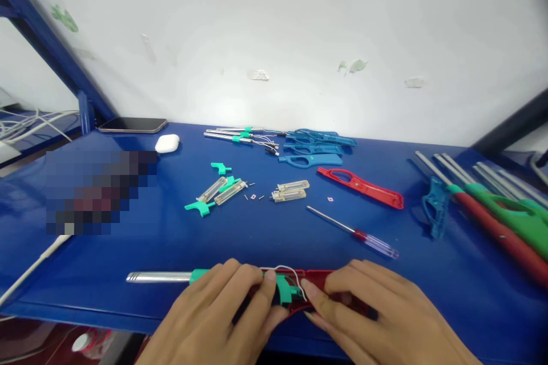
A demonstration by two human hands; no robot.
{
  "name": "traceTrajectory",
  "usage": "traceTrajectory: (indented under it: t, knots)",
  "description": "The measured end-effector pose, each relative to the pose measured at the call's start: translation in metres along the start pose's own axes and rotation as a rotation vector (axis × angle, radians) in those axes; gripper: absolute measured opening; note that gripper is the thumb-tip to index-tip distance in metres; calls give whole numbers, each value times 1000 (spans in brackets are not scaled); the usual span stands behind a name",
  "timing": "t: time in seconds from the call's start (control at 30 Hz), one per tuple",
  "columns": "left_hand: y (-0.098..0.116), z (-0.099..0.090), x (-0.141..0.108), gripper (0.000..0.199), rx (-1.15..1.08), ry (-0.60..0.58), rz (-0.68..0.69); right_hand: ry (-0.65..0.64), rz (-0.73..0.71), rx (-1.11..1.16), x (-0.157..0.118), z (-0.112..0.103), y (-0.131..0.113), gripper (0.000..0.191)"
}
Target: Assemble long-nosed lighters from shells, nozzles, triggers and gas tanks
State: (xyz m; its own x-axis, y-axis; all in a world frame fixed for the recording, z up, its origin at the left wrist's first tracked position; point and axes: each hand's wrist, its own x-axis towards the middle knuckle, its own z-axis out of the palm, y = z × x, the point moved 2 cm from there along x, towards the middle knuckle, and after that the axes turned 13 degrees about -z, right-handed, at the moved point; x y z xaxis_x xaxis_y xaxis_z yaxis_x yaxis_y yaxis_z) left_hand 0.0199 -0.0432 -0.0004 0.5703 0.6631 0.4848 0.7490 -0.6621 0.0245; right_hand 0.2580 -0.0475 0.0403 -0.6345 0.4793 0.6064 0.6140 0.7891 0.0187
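A long-nosed utility lighter lies at the front of the table, its red half-shell [314, 278] facing up and open. Its metal tube [160, 277] points left, with a green collar where it enters the shell. My left hand [222, 311] grips the shell's middle, thumb and forefinger beside the green trigger [285, 290]. Around the shell's right part my right hand [377, 308] is closed, its fingertips at the loop of white wire [295, 274]. Both hands hide much of the shell's inside. Beyond them rests a screwdriver [353, 232] with a clear purple handle.
A red half-shell [363, 187], blue half-shells [317, 145], clear fuel tanks [291, 191], green triggers [200, 207] and wired metal tubes [231, 134] lie farther back. Whole lighters [492, 217] are at right. At left are a phone [132, 124], white case [167, 143] and pixelated patch.
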Motion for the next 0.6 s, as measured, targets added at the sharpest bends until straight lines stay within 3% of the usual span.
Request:
traceTrajectory:
  t: [0.37,0.6]
  knots:
    - [2,1,2,42,-45,49,-70,14,20,36,3,-2,4,46]
    - [3,-7,14,44,5,92,-21,23,-13,43,5,-8,7,45]
